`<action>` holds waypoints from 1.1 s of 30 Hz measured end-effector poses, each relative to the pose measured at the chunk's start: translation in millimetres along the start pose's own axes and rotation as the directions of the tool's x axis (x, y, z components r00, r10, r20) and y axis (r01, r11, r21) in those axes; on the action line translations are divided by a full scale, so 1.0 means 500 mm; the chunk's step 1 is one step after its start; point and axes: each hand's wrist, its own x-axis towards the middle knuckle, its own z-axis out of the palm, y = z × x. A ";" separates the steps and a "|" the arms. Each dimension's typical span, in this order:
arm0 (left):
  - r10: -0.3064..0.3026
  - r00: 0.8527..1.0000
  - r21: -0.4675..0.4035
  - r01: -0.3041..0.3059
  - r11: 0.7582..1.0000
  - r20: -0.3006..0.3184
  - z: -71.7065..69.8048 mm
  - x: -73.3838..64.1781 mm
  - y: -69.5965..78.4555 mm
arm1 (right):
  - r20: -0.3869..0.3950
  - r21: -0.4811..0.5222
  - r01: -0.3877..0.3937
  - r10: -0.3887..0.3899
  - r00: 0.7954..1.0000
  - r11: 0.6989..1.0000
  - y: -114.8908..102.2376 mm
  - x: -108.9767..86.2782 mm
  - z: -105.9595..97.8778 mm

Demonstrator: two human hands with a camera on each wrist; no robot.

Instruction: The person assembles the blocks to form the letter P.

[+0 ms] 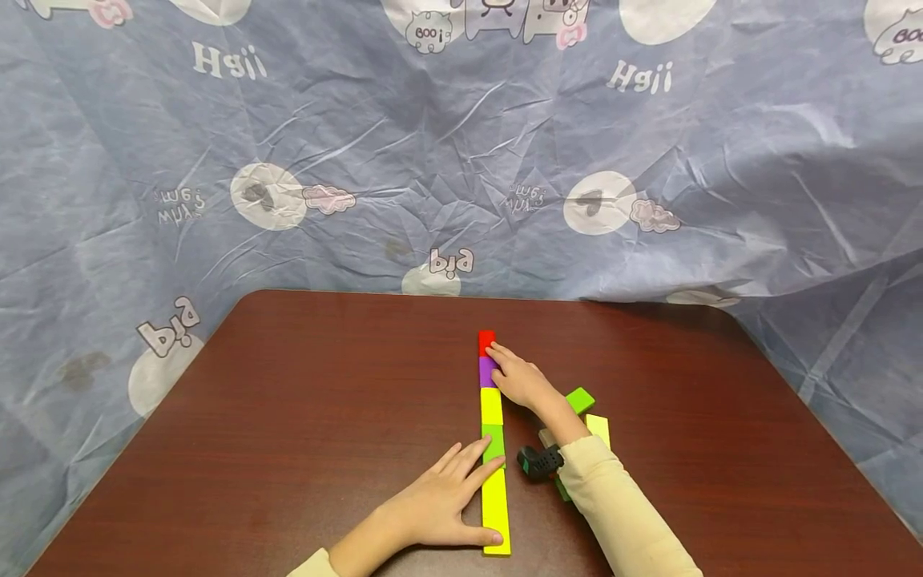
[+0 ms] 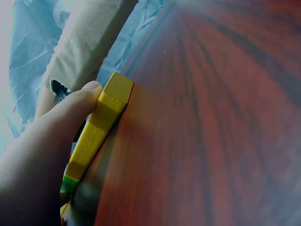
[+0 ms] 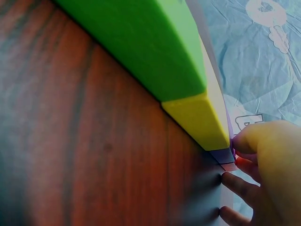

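Note:
A straight row of coloured blocks runs away from me along the table in the head view. From the far end come a red block, a purple block, a yellow block, a green block and a long yellow block. My left hand is spread along the row's left side, its fingertips on the green block and its thumb on the long yellow block's near end. At the far end my right hand reaches in from the right, its fingertips on the red block and thumb beside the purple one.
Beside and beneath my right forearm lie a loose green block, a pale yellow block and other partly hidden pieces. A patterned grey-blue cloth hangs behind the far edge of the brown table.

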 end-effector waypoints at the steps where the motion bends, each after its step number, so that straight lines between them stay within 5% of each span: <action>1: 0.000 1.000 0.009 0.000 1.000 -0.002 0.000 0.000 0.002 | -0.001 0.000 0.002 -0.002 1.000 1.000 0.001 -0.001 0.001; 15: 0.043 0.991 -0.014 -0.045 0.999 -0.123 0.008 0.010 -0.013 | -0.142 0.108 0.040 -0.024 0.990 0.993 0.016 -0.062 -0.033; 25: 0.042 0.995 -0.041 -0.045 0.998 -0.089 0.011 0.007 -0.012 | -0.208 -0.032 -0.071 0.063 0.976 0.997 0.068 -0.160 -0.056; 33: 0.037 0.998 -0.049 -0.039 0.998 -0.059 0.008 0.008 -0.011 | -0.227 -0.109 -0.163 0.135 0.965 0.981 0.091 -0.191 -0.055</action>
